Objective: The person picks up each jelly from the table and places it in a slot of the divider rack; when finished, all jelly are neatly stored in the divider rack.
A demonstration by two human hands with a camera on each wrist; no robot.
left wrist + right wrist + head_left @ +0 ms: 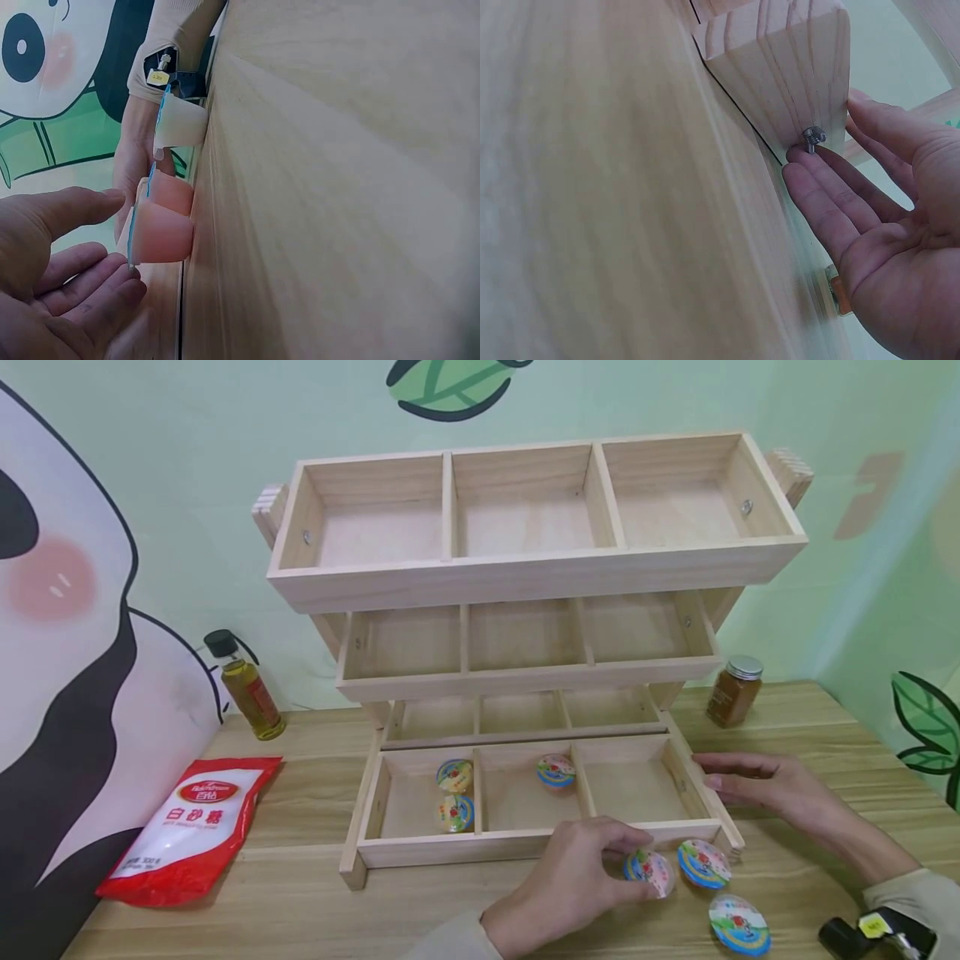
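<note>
My left hand [573, 877] reaches around a pink jelly cup [649, 872] that stands on the table. In the left wrist view its thumb is apart from the cup, while the fingertips [133, 279] are at the lid's edge. Two more jelly cups, one [703, 863] beside it and a whitish one [739, 925] nearer the front, stand to the right. My right hand [772, 785] rests with extended fingers against the right end of the wooden tiered rack [780, 67]. Its bottom tray [465, 847] holds two yellowish jelly cups [455, 812] in the left compartment and one jelly cup [556, 771] in the middle.
Above the bottom tray rise more divided trays, the top tray [536, 581] jutting forward. Left of the rack are a red-and-white sugar bag [197, 831] and an oil bottle [253, 697]. A brown jar with a silver lid [735, 692] stands behind my right hand.
</note>
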